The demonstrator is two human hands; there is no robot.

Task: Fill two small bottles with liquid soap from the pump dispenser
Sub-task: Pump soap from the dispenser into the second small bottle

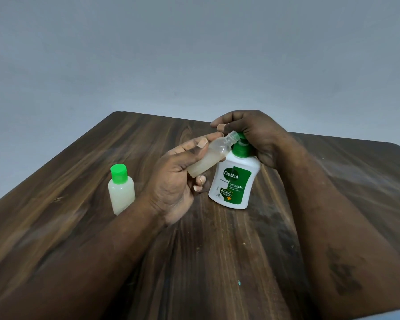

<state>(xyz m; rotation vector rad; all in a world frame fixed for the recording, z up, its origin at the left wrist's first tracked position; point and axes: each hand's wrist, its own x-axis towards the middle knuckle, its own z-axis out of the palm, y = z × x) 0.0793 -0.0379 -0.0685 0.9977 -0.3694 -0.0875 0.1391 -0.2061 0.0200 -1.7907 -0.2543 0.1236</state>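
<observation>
– Capped bottle (121,192) is seen nearest, stood upright on the wooden table (79,239) just left of the left forearm. It is well filled with cloudy white liquid under a green cap (118,173). Is it being touched?

– No contact is seen; the capped bottle is left apart from both hands.

– How is the left hand (176,179) set?

– It is closed narrowly around the uncapped bottle (211,155). The thumb is laid on the upper side, the forefinger is stretched along the far side towards the neck, and the other fingers are curled beneath the base. That bottle is held clear of the table.

– Which way is it pointed?

– Its long axis is tilted: the base is kept low and to the left, towards the person, and the open mouth is raised up and to the right. The mouth is held right at the green pump head (237,152) of the pump dispenser (234,183). Whether spout and mouth actually touch cannot be told, since the spout is hidden. Pale liquid is gathered in the lower part, and the neck end is left clear.

– And the dispenser?

– It is stood on its base on the table, label turned to the camera, just right of the left hand. The right hand (252,132) is laid over its top, with the fingers curled down over the pump head and the palm wrapped behind the neck.

– What is seen beyond?

– Only the far table edge and a plain grey wall (194,54).
</observation>
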